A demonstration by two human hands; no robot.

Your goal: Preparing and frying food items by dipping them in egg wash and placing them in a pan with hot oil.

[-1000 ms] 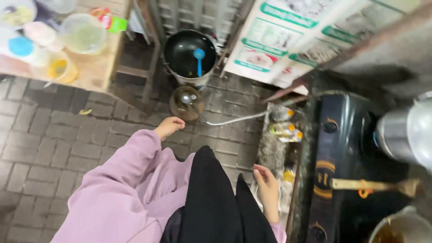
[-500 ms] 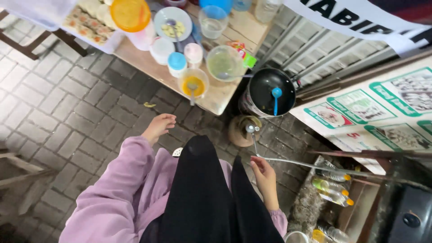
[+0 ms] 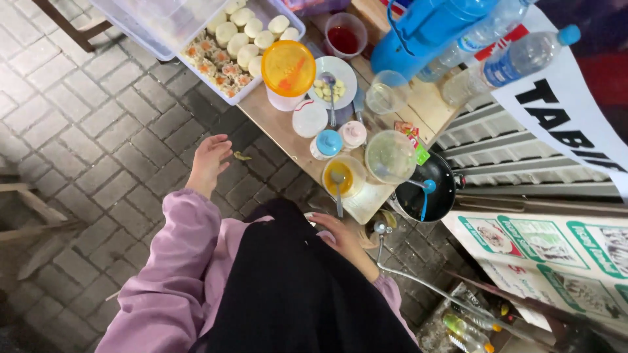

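Wooden table [image 3: 288, 140], two bottles [image 3: 504, 62], two empty hands [image 3: 209, 160]

Street food stall — paved ground [image 3: 85, 117]; wooden table [image 3: 275, 127] of dumplings [image 3: 239, 39].

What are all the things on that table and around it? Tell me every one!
Table: one, wooden, upper middle.
Tray: one, clear, holding pale and orange-topped dumplings, upper left of the table.
Jug: one, clear with an orange lid, beside the tray.
Plate: one, white, holding small pale pieces and a spoon.
Red cup: one, clear with red liquid, top.
Small jars: two, one blue-lidded, one pink-lidded, table middle.
Yellow sauce cup: one, with a spoon, near the table edge.
Black pan: one, with a blue ladle, right of the table.
Water bottles: two, clear, upper right.
Brick floor: grey, left.
Left hand: empty, open, above the floor.
Right hand: low by the table edge; grip unclear.
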